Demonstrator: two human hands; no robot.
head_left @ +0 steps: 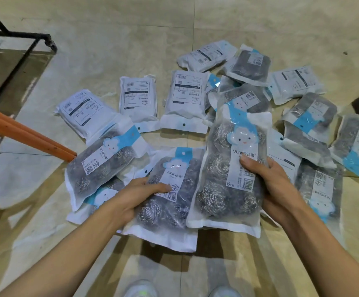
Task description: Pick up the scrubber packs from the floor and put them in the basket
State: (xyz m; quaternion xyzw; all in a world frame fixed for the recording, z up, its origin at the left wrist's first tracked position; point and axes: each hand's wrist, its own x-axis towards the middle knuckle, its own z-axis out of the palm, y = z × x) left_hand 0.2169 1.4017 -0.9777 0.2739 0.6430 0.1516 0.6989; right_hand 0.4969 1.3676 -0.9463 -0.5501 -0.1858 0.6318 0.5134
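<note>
Scrubber packs: many lie scattered over the tiled floor (pixel 110 28), some label-side up and some showing the steel coils; none is in a basket yet, and no basket can be made out for certain in this view.
Far left: a black metal frame (pixel 24 39) stands on the floor; two orange poles (pixel 24 133) slant in toward the nearest packs; whether either belongs to the basket I cannot tell.
Left hand (pixel 135 196): fingers closed over the lower edge of the left-held pack (pixel 170 194), thumb on top across its label; this pack lies low, apparently touching the packs beneath it.
Left-held pack, axis: long axis runs away from the person, blue header and hang hole at the far end, sealed white end nearest the feet.
Right hand (pixel 268 187): fingers wrapped round the right side of the right-held pack (pixel 232 168), thumb pressed on the front label; this pack is raised and overlaps those behind it.
Right-held pack, axis: long axis also points away, tilted slightly, blue cloud header at the far end.
Step in hand, as I judge it: a pack gripped in each hand, ready to carry off; grip the bulky middle rather than the thin sealed edge, since the film looks slippery; lift the left one clear before turning, so it does not drag its neighbours.
Near edge: two shoes (pixel 140 290) at the bottom.
</note>
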